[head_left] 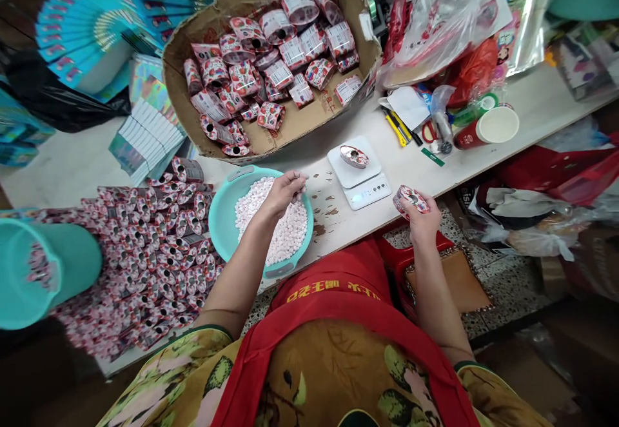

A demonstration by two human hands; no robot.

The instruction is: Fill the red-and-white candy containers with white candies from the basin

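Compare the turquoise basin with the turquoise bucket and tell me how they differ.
The basin is wide and shallow, while the bucket is deeper. The basin holds many small white pellets; inside the bucket, printed packets show. The left hand is over the basin, while no hand is at the bucket. Both are turquoise and open at the top.

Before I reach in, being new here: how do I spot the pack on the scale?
Find the big cardboard box. Below it, right of the turquoise bowl, is a white scale. The pack lies alone on top, neither heaped nor held.
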